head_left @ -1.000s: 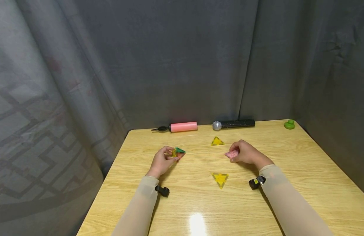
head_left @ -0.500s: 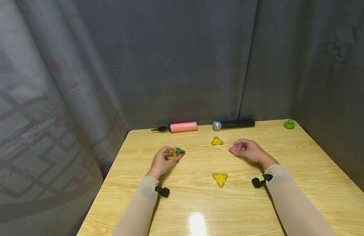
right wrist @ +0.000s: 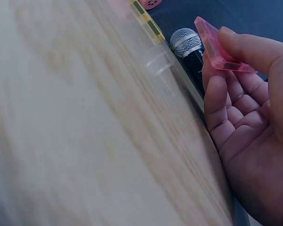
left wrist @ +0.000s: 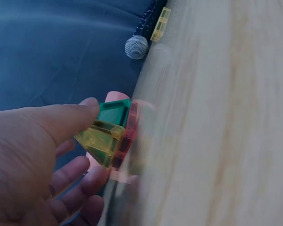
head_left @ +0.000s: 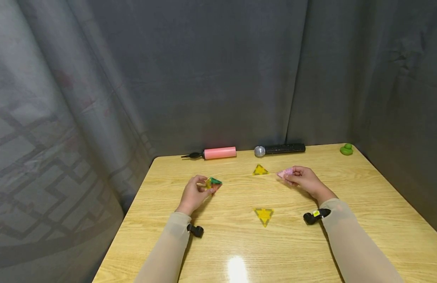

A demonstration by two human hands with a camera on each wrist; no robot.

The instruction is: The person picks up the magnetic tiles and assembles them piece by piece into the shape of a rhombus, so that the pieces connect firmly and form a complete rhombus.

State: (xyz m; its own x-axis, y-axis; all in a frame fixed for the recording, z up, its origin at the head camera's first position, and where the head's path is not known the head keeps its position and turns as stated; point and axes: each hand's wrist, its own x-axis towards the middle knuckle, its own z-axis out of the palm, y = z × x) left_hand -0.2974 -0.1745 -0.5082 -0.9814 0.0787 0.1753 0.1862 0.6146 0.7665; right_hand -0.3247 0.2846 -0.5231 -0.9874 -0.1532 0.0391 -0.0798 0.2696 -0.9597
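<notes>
Behind everything, dark grey curtain. In front of it, pale wood worktop. For clock positions, read the head view with the dial centred between the left hand at 9 o'clock and the right hand at 3 o'clock, 12 o'clock toward the curtain.

Left fingers: narrow, holding the tile cluster between thumb and fingertips. Right fingers: narrow, pinching the pink triangle with the thumb against them; other fingers loosely bent.

Along the far edge, microphone between 1 and 2 o'clock, pump between 10 and 11 o'clock. Both lying flat, apart from the hands.

At 9 o'clock, tile cluster: yellow, green and red pieces set at angles to one another, apparently resting on the worktop.

At 5 o'clock, near yellow triangle; at 1 o'clock, far yellow triangle. Both flat, untouched. Between 2 and 3 o'clock, pink triangle, tilted, apparently clear of the worktop. Farther out, in the far right corner, green toy.

Change within the last second: pink triangle carried toward 1 o'clock and turned; left hand and tile cluster unmoved. Judge the pink triangle as in handling, neither set down nor joined to the tile cluster; judge the left hold as steadying.
</notes>
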